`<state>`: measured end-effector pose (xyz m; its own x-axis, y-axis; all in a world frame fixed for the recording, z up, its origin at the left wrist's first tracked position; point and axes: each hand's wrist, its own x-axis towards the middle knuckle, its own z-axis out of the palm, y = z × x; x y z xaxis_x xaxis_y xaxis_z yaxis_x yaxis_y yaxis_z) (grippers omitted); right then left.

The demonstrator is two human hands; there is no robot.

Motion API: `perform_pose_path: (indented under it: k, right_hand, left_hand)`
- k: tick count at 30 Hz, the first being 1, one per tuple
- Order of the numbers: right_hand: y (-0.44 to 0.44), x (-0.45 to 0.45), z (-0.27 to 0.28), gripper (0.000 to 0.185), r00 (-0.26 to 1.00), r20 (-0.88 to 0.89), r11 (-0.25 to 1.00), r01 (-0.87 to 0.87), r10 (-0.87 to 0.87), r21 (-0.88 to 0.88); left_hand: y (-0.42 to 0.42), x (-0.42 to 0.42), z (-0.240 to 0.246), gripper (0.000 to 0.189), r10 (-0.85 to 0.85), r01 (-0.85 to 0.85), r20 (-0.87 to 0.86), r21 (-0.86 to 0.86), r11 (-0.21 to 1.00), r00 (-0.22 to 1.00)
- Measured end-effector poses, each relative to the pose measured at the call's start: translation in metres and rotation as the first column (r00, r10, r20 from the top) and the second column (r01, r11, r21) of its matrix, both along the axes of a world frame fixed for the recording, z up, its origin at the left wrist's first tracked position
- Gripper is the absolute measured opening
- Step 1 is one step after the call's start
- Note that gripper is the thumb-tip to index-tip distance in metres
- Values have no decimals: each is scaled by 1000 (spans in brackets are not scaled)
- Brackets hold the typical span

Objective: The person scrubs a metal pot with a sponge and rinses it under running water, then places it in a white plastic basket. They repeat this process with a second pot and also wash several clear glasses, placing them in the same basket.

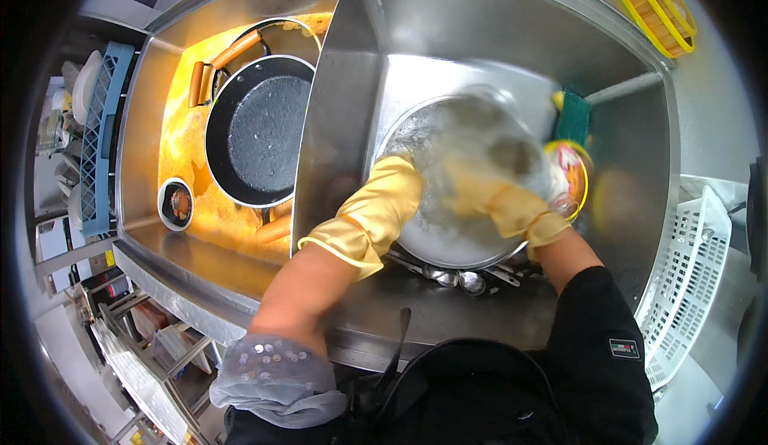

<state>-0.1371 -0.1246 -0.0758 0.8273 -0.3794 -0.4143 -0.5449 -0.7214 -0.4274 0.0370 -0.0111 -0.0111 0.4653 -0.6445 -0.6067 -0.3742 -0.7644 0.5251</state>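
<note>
Both my hands wear yellow rubber gloves and reach into a wide round metal basin [450, 258] in the right sink compartment. Cloudy, splashing water fills the basin. My left hand [390, 190] is at the basin's left side, its fingertips hidden. My right hand [489, 196] is blurred over the basin's right half. Just beyond it is a dark round blurred shape [510, 152]; I cannot tell what it is or whether I hold it. Several metal spoons [471, 282] lie on the sink floor, partly under the basin's near edge.
A green scouring pad [573, 118] and a yellow-rimmed container [579, 178] sit right of the basin. Across the divider [336, 115], a black pot [264, 139], wooden-handled cookware [237, 49] and a small cup [176, 205] stand in orange water. A white plastic basket [690, 265] is outside, right.
</note>
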Motion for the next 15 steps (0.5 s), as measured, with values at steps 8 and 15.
perform_pose_path:
  k: [8,15]
  right_hand:
    - [-29,-21,-5,65,982,-190,983,22,13,184]
    - [-63,-33,20,62,932,-351,928,43,97,370]
  left_hand:
    - [-19,-59,80,21,-226,231,-201,-2,973,953]
    - [-40,-51,1,38,-362,411,-298,122,903,883]
